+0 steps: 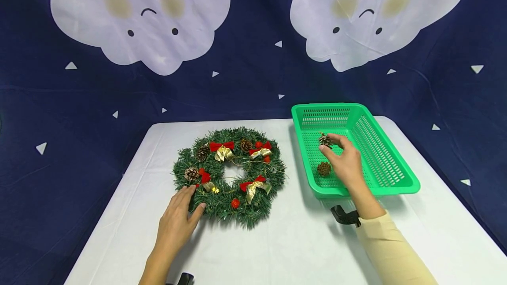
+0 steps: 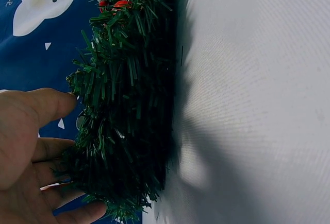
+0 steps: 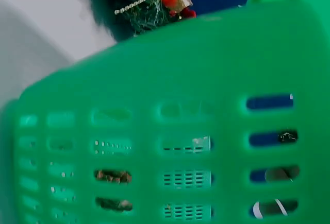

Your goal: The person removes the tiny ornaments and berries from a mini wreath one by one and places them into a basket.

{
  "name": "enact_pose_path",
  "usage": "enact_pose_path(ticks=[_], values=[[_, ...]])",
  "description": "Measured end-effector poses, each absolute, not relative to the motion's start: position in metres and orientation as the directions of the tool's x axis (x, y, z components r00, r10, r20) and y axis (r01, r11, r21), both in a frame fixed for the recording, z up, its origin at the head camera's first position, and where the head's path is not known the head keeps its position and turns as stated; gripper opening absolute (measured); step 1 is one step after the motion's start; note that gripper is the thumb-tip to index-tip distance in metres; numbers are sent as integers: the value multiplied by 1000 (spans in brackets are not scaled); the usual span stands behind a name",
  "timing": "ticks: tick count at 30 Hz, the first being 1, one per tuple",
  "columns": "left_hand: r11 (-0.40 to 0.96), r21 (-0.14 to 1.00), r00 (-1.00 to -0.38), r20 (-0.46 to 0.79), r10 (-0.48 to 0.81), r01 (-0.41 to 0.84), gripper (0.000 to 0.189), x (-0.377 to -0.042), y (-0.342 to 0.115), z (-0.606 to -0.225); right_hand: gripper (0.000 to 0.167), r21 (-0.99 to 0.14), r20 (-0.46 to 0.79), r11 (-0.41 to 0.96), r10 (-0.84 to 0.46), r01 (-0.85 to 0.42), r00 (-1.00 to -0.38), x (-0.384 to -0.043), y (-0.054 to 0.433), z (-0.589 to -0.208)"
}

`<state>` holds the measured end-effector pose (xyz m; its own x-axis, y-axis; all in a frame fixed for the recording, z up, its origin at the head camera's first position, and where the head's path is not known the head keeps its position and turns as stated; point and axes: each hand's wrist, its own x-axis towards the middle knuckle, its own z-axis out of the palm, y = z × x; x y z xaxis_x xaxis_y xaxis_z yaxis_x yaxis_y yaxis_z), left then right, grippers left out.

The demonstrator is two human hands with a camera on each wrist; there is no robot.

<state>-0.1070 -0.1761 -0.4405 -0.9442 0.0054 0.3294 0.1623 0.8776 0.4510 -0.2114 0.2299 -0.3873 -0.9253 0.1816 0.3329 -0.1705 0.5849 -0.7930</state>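
Observation:
In the head view my right hand [image 1: 347,162] pinches a pine cone [image 1: 325,140] between thumb and fingers, above the inside of a green plastic basket [image 1: 398,162]. A second, brown pine cone [image 1: 324,169] lies on the basket floor below it. My left hand [image 1: 177,217] rests at the near left edge of a green wreath [image 1: 253,214], fingers spread and touching its needles. Red and gold bows [image 1: 223,149], pine cones and red berries decorate the wreath. In the right wrist view the basket's slotted wall [image 3: 154,74] hides most of the right hand.
A white cloth [image 1: 277,250] covers the table. Behind it hangs a dark blue curtain [image 1: 253,78] with clouds and small white triangles. The basket stands at the table's right side, its rim raised around it. Black camera mounts [image 1: 345,216] sit at the wrists.

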Motion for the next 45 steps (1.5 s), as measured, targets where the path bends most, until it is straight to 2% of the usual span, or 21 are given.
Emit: enact_pose_path(ticks=[29,35,45], values=[[878,451,-950,313,11,159,59,-108,-175,-440,52,-754,275,645,138,-124,-951,-216,273,-390],[881,447,-949,316,9,157,59,-107,-175,-440,58,-711,222,698,116,-79,-968,-216,282,-390],[879,449,-948,319,9,159,59,-107,-175,-439,57,-650,172,756,52,-74,-984,-218,290,-390]])
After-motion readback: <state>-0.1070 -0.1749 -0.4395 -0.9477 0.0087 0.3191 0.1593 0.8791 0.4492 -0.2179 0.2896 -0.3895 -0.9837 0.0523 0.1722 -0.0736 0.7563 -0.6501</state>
